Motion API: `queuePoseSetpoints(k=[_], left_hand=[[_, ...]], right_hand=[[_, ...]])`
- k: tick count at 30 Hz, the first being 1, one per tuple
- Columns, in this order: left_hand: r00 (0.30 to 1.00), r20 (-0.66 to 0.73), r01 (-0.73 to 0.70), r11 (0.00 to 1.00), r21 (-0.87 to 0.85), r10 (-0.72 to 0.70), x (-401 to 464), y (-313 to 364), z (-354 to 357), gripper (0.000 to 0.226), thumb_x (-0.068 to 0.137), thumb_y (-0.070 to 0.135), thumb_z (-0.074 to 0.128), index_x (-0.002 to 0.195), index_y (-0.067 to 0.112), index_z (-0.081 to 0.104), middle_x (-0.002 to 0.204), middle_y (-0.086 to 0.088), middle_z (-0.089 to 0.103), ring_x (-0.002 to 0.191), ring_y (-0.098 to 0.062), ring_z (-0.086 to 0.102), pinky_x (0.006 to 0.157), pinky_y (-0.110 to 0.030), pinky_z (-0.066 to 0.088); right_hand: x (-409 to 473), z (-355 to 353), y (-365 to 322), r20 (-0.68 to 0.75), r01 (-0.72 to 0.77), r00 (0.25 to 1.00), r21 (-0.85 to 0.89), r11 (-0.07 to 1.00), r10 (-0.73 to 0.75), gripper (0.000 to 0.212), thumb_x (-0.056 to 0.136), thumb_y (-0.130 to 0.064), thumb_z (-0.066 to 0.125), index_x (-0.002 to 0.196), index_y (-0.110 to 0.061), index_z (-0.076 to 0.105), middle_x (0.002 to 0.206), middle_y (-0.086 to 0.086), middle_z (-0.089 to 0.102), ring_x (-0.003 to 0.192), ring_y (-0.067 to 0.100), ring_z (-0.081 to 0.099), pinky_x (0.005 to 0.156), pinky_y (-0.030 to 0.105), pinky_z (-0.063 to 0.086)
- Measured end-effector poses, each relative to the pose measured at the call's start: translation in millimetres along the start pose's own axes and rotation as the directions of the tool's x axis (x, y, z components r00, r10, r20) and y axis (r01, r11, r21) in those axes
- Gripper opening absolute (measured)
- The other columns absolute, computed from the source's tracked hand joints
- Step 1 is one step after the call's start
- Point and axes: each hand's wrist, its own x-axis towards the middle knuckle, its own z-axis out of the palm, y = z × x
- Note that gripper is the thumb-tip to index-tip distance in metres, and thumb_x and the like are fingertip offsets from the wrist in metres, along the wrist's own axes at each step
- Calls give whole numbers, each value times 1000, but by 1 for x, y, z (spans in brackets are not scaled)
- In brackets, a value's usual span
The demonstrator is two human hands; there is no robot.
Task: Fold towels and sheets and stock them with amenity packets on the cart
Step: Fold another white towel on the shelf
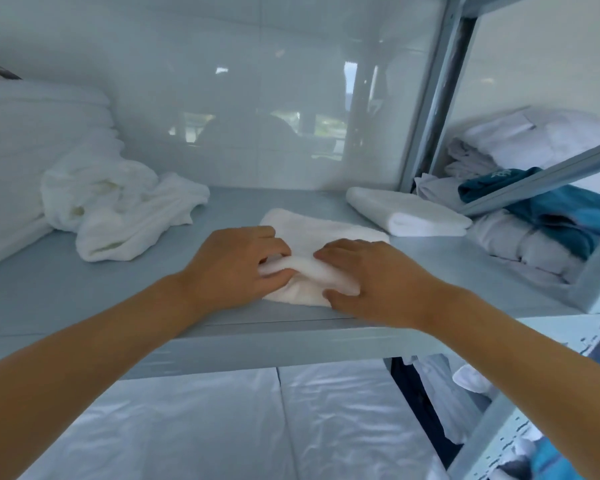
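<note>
Three white towels lie on the grey shelf (pixel 84 289) — one crumpled towel (pixel 118 206) at left, one folded towel (pixel 406 211) at right, one small towel (pixel 319 230) in the middle. Left hand (pixel 232 268) and right hand (pixel 371 282) both pinch the small towel's raised near fold, palms down.

Head view, facing forward and down, close over shelf (pixel 118 292)
</note>
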Motion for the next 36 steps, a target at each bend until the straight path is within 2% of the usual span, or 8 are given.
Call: queuePoseSetpoints(k=[5, 9, 12, 22, 26, 29, 32, 36], left_hand=[[939, 344, -1, 998, 69, -23, 23, 7, 13, 59, 97, 44, 56, 152, 48, 36, 164, 13, 28, 149, -13, 26, 115, -36, 33], [895, 442, 18, 994, 110, -65, 26, 10, 18, 81, 93, 0, 48, 158, 43, 26, 167, 12, 22, 152, -11, 24, 115, -30, 27], [912, 394, 74, 990, 116, -114, 16, 2, 8, 89, 86, -9, 46, 158, 41, 29, 167, 13, 21, 152, -10, 21, 118, -26, 22], [874, 421, 218, 970, 107, -243, -13, 4, -4, 67, 101, 19, 56, 160, 31, 27, 165, 17, 19, 154, -2, 10, 120, -19, 11], [822, 497, 390, 912, -132, -279, -1, 4, -24, 48, 102, 41, 57, 149, 39, 49, 147, 29, 34, 144, 4, 31, 114, -13, 22], [882, 329, 407, 897, -170, -338, 25, -3, -25, 36, 107, 44, 44, 136, 37, 63, 143, 22, 54, 132, 2, 49, 101, -5, 31], [831, 451, 399, 914, -75, -326, 51, -6, -8, 45, 109, 38, 40, 151, 25, 48, 160, 8, 40, 146, -10, 37, 117, -19, 22], [696, 625, 441, 897, 17, -354, 53, -19, 22, 64, 106, 56, 29, 162, 27, 21, 169, 9, 16, 155, -8, 12, 119, -22, 5]], right_hand=[[-11, 13, 22, -79, -52, 996, -173, 984, 39, 54, 90, -33, 65, 143, -25, 54, 140, -6, 60, 119, 21, 60, 96, 35, 45], [-14, 20, 35, -141, -50, 990, -175, 983, 25, 55, 86, -25, 71, 140, -22, 60, 138, -3, 65, 120, 23, 64, 98, 38, 47], [-14, 27, 38, -171, -35, 985, -141, 989, 10, 61, 84, -20, 74, 142, -25, 58, 142, -5, 62, 126, 20, 61, 99, 37, 48], [-3, 33, 55, 106, 2, 994, 32, 999, -6, 73, 100, -12, 53, 162, -35, 20, 167, -19, 16, 155, 4, 13, 125, 30, 17], [-3, -4, 62, 335, -136, 939, 151, 979, 79, 66, 100, -45, 57, 157, -48, 26, 160, -30, 22, 150, 3, 24, 116, 21, 19], [20, -32, 57, 396, -236, 907, 186, 954, 147, 74, 84, -83, 47, 151, -52, 36, 160, -22, 32, 148, 9, 30, 112, 28, 25], [58, -16, 32, 286, -156, 953, 191, 969, 97, 71, 98, -72, 34, 160, -37, 28, 168, -11, 23, 154, 12, 21, 121, 30, 12], [88, 27, 36, 372, -137, 925, 141, 981, 76, 71, 104, -64, 23, 164, -26, 13, 171, -8, 10, 157, 11, 6, 126, 31, 2]])
